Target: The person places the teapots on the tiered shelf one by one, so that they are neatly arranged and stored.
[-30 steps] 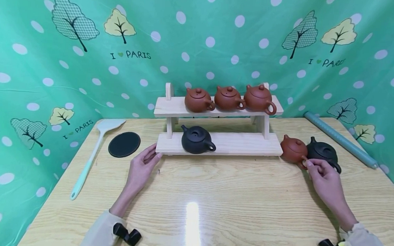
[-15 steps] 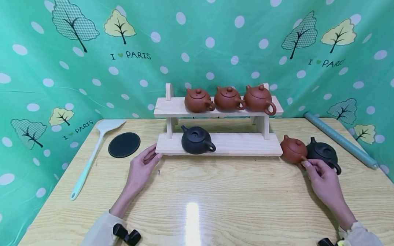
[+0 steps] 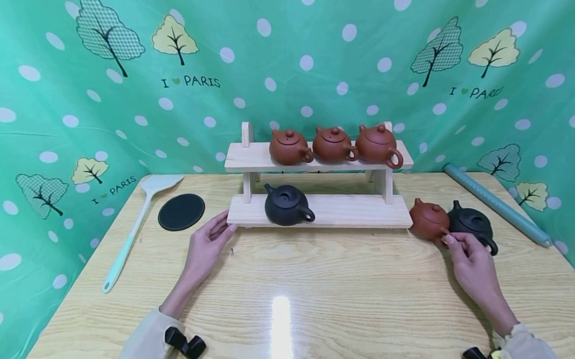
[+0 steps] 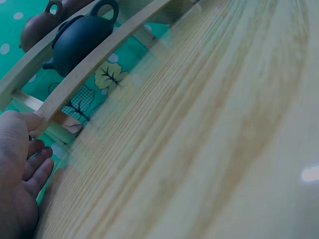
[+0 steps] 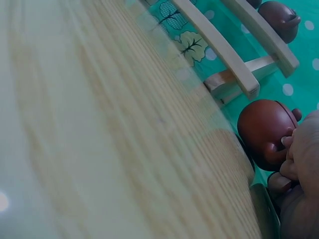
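Observation:
My left hand [image 3: 209, 245] grips the front left corner of a two-tier wooden shelf [image 3: 353, 210], with the thumb on the lower board's edge in the left wrist view. At the shelf's right end, my right hand [image 3: 474, 262] pinches the handle of a reddish-brown teapot [image 3: 429, 220], seen close up in the right wrist view too. That teapot [image 5: 266, 130] stands upright beside the lower board. A black teapot [image 3: 469, 224] stands just right of it, partly behind my right hand. Another black teapot [image 3: 286, 204] sits left of centre on the lower board.
Three reddish-brown teapots, the leftmost [image 3: 289, 147] among them, line the upper board. At left lie a round black coaster [image 3: 181, 211] and a spatula [image 3: 138, 221] with a pale green handle. A teal roll [image 3: 498, 205] lies at the back right, before a green curtain [image 3: 302, 57].
Almost nothing differs. My right hand has stayed at the reddish-brown teapot's handle with only a tiny shift, and my left hand has kept its place on the shelf corner.

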A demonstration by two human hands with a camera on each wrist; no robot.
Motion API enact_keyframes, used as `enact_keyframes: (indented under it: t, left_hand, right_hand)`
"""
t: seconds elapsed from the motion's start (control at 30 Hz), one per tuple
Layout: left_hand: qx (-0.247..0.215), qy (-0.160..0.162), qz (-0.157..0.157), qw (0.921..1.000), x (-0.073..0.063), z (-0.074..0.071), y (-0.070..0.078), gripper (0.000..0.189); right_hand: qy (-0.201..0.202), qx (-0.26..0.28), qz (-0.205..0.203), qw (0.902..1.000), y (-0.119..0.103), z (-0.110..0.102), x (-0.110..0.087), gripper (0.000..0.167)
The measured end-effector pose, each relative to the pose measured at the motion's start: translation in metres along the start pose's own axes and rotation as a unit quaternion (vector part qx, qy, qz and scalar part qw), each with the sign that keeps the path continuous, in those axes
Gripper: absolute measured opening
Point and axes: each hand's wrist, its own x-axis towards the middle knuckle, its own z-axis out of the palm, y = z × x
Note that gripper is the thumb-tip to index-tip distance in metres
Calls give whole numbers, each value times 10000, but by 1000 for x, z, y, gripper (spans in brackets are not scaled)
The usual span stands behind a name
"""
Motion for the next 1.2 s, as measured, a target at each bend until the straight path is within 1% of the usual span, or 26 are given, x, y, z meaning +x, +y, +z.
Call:
enact_keyframes:
  t: [0.23,0.33,0.6,1.0,1.2]
  left_hand:
    - [16,-4,25,10000,0,0,1,53]
    - [15,-6,25,10000,0,0,1,53]
    - [25,-1,25,10000,0,0,0,53]
    - [14,22,23,10000,-1,0,-1,52]
    - [7,31,39,10000,1,1,-2,52]
  right_hand:
    - [34,-65,-25,10000,-2,-1,-2,25]
    - [127,-62,-82,9999,-4,-2,-2,24]
    - [344,131,-239,9990,-10,-6,-5,21]
    - [376,371,10,9986,-22,-6,-9,23]
    - [419,523,-87,9977,-28,-6,-10,21]
